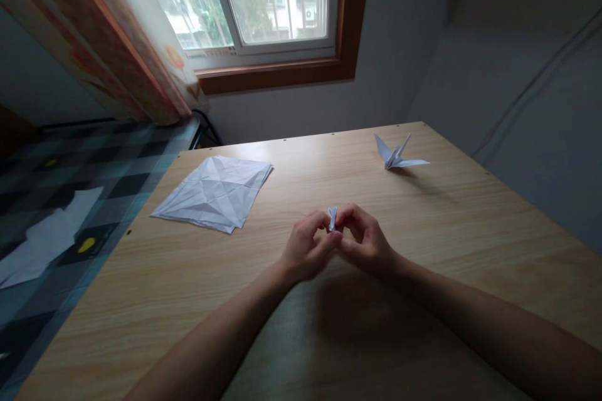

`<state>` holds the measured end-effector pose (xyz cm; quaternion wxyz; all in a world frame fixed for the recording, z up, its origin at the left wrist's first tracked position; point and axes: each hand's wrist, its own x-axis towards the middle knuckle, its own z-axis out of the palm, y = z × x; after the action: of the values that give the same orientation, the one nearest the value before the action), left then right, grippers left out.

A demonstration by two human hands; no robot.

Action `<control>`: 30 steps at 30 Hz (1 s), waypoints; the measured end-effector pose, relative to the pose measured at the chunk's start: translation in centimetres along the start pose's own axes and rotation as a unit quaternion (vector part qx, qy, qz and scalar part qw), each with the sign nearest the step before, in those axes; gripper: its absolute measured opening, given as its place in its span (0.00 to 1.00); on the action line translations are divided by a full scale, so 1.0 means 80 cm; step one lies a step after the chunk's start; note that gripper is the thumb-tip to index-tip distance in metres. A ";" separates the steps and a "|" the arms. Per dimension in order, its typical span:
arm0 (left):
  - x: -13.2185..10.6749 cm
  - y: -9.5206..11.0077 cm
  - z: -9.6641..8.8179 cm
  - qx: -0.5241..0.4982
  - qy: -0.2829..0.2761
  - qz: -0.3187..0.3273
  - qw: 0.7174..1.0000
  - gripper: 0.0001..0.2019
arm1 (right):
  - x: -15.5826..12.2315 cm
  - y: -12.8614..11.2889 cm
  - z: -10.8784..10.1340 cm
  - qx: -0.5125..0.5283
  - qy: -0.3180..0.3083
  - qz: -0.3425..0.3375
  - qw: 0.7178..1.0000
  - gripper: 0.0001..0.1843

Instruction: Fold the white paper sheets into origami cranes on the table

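Both hands meet over the middle of the wooden table, pinching a small piece of folded white paper (332,218) between them. My left hand (309,247) grips it from the left with thumb and fingers closed. From the right, my right hand (365,238) holds it the same way, the thumbs almost touching. Only a narrow pleated part of the paper sticks up between the fingertips; the rest is hidden by them. Beyond my right hand stands a finished-looking paper crane (397,156) with its wings spread.
Creased square paper sheets (214,191) lie stacked on the table (188,319) at the left. A bed with a checked cover (117,166) adjoins the table's left side, with loose white paper (51,238) on it. A window (277,0) and curtain (122,31) are behind.
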<state>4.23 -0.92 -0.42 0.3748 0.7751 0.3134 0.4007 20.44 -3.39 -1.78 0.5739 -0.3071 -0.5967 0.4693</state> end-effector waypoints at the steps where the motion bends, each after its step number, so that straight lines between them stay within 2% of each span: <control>1: 0.000 0.002 0.000 0.002 -0.002 0.005 1.000 0.17 | 0.000 -0.001 0.000 0.021 -0.002 0.011 1.000 0.10; 5: 0.001 0.007 -0.002 0.005 -0.006 0.014 1.000 0.17 | 0.000 -0.005 -0.001 0.081 -0.004 0.049 0.996 0.10; 9: 0.001 0.006 -0.003 -0.007 -0.011 0.032 0.999 0.17 | 0.002 -0.006 -0.002 0.093 -0.008 0.054 0.994 0.09; 15: 0.001 0.007 -0.001 -0.031 -0.009 -0.004 0.999 0.12 | 0.001 -0.004 -0.002 0.028 -0.020 0.027 0.999 0.13; 17: 0.000 0.006 -0.001 -0.039 -0.003 -0.014 0.999 0.10 | -0.001 -0.004 0.000 -0.001 -0.010 0.022 1.000 0.11; 20: 0.000 0.003 -0.001 -0.052 0.011 -0.036 0.998 0.11 | -0.003 -0.007 0.004 -0.023 0.016 0.029 0.999 0.06; 24: 0.003 -0.004 -0.002 -0.136 0.043 -0.094 0.985 0.14 | 0.000 -0.011 0.004 -0.033 0.060 0.047 0.997 0.09; 27: 0.010 -0.011 -0.004 -0.211 0.101 -0.138 0.962 0.16 | 0.009 -0.006 -0.005 -0.019 0.134 0.049 0.990 0.13; 30: 0.018 -0.017 -0.008 -0.286 0.173 -0.183 0.925 0.16 | 0.020 0.003 -0.021 0.047 0.226 0.058 0.971 0.15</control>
<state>4.14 1.09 -0.76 0.5871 0.4827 0.3821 0.5258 21.75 -1.51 -1.52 0.6796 -0.4113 -0.4102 0.4479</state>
